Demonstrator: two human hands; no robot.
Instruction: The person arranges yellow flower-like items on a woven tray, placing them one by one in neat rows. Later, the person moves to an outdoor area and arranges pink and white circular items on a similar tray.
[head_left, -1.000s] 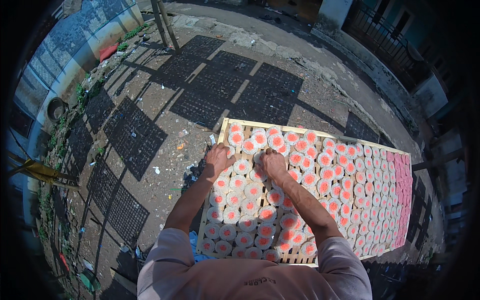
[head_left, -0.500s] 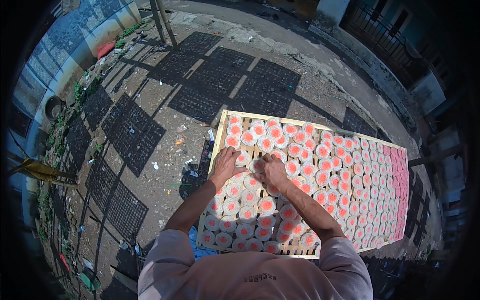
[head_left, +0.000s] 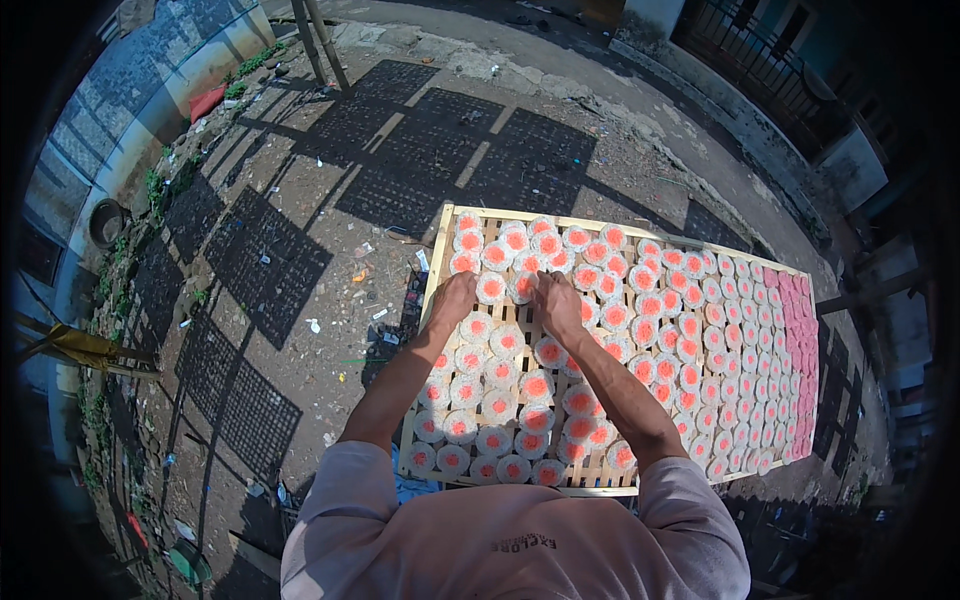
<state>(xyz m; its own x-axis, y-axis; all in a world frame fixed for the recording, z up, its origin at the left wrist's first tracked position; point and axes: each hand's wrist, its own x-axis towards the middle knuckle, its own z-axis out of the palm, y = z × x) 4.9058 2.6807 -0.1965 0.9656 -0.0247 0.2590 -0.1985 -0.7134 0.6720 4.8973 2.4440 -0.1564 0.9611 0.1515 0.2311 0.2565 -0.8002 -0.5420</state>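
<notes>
Round white crackers with orange-red centres cover a slatted bamboo tray [head_left: 690, 240] framed in pale wood. My right hand [head_left: 557, 303] has its fingers curled at the edge of one cracker [head_left: 523, 288], gripping its rim. To the left, my left hand [head_left: 456, 299] is held low over the tray's left side with curled fingers. Its fingertips are close to another cracker [head_left: 490, 289]; whether they hold anything is hidden. Below the hands, more crackers [head_left: 500, 405] lie in loose rows, with slats showing between some of them.
Pink crackers [head_left: 797, 350] fill the tray's right end. Gridded shadows [head_left: 440, 130] fall on the littered dirt ground. A blue-grey wall [head_left: 130, 100] and an old tyre [head_left: 107, 220] stand left. A post [head_left: 320, 45] rises at the back, and a metal fence [head_left: 755, 60] stands far right.
Both hands have moved farther up the tray, away from my body. Crackers lie where my hands were before. The view has shifted slightly.
</notes>
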